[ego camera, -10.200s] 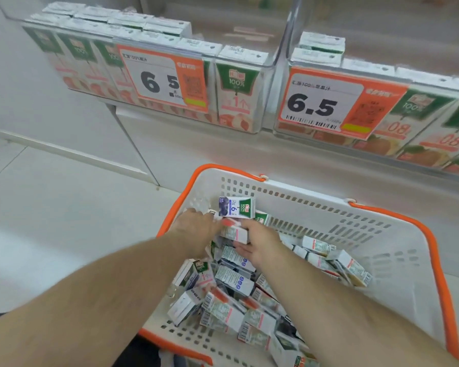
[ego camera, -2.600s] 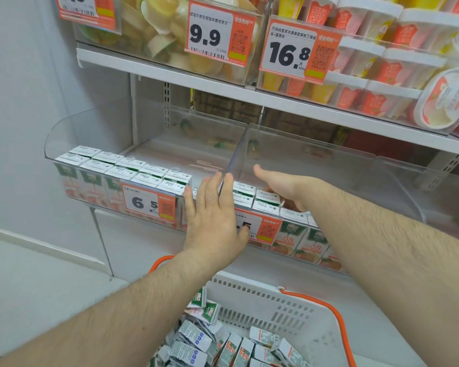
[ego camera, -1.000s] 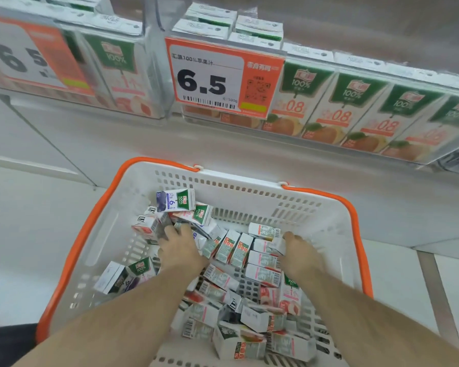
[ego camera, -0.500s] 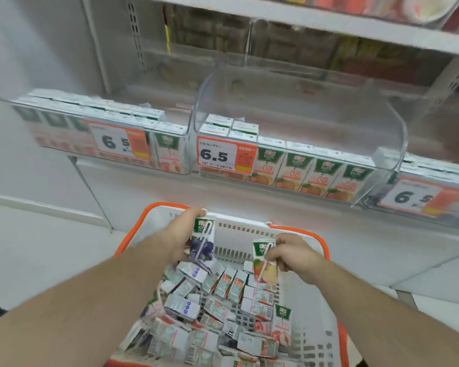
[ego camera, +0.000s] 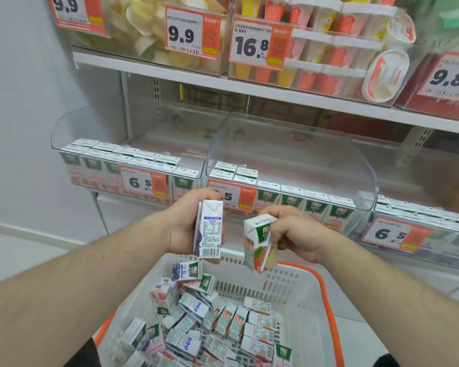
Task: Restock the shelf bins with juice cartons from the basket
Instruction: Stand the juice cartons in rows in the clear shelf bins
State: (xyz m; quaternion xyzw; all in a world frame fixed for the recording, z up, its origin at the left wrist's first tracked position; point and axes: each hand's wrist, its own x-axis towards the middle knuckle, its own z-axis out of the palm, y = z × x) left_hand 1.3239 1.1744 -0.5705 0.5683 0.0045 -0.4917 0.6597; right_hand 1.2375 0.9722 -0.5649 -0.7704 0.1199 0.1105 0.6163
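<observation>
My left hand grips an upright blue-and-white juice carton, its barcode side facing me. My right hand holds a tilted orange-fruit juice carton by its upper part. Both cartons hang above the white basket with orange rim, which holds several loose juice cartons. Ahead, clear shelf bins hold rows of cartons: a left bin, a middle bin with a front row and much free space behind, and a right bin.
An upper shelf carries fruit cups and price tags reading 9.9, 16.8 and 9.8. Orange 6.5 tags hang on the bin fronts. A white wall stands to the left, pale floor below.
Both hands have lifted their cartons out of the basket and up toward the bins. The view has tilted upward, showing the upper shelf.
</observation>
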